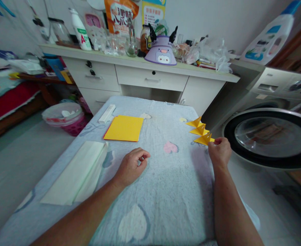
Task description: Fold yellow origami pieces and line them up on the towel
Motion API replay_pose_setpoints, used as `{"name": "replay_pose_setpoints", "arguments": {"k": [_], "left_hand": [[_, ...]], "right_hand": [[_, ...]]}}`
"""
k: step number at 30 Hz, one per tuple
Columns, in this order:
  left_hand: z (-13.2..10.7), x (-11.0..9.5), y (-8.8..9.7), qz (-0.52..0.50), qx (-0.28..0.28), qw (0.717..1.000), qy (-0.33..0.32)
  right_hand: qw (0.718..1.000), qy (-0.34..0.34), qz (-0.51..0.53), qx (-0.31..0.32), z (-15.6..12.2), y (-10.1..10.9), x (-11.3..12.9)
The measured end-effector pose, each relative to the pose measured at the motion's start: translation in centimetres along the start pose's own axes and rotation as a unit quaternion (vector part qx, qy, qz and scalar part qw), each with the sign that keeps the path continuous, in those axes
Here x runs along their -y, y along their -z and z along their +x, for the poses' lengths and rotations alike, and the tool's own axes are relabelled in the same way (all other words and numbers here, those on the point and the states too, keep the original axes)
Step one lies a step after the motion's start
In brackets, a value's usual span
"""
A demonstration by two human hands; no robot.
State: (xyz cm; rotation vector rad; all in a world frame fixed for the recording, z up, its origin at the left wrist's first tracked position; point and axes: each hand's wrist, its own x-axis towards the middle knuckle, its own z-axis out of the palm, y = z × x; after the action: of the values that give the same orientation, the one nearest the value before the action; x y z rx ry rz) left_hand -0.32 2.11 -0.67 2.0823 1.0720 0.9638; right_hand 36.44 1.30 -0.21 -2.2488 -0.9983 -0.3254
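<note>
At the table's right edge, my right hand (220, 151) pinches the nearest of three folded yellow paper pieces (203, 139). They stand in a row, pointed like origami birds; the other two, a middle folded piece (199, 130) and a far folded piece (194, 122), sit just beyond it. My left hand (133, 164) rests on the cloth near the middle, fingers curled with thumb and forefinger close together and nothing visible in them. Beyond it lies a stack of square yellow paper (124, 128) with a red edge showing. Left of that hand is a folded pale green sheet (76, 174).
A light blue patterned cloth (176, 198) covers the table. A narrow white box (107, 113) lies at its far left. Behind stands a white cabinet (94, 75) with bottles and a purple visor (162, 51). On the right, a washing machine's open door (270, 136) juts out; a pink bin (73, 126) stands left.
</note>
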Motion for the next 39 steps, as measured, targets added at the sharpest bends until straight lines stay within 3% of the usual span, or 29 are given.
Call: {"name": "replay_pose_setpoints", "arguments": {"k": [2, 4, 8, 12, 29, 39], "left_hand": [[0.0, 0.0, 0.0, 0.003, -0.003, 1.000, -0.001], [0.0, 0.0, 0.1, 0.005, -0.007, 1.000, -0.004], [0.1, 0.1, 0.1, 0.010, -0.017, 1.000, -0.008], [0.2, 0.7, 0.2, 0.020, -0.027, 0.999, -0.005], [0.3, 1.2, -0.1, 0.095, -0.017, 0.995, 0.025], [0.4, 1.6, 0.1, 0.171, -0.066, 0.983, 0.014]], "right_hand": [[1.000, 0.023, 0.017, -0.011, -0.7, 0.3, 1.2], [0.994, 0.089, 0.069, -0.002, -2.0, 0.1, 2.8], [0.948, 0.268, 0.120, 0.124, -5.0, -1.3, 6.0], [0.913, 0.341, 0.116, 0.194, -6.7, -2.8, 7.2], [0.902, 0.361, 0.075, 0.226, -6.7, -3.8, 6.5], [0.903, 0.358, 0.077, 0.224, -6.8, -3.8, 6.5]]}}
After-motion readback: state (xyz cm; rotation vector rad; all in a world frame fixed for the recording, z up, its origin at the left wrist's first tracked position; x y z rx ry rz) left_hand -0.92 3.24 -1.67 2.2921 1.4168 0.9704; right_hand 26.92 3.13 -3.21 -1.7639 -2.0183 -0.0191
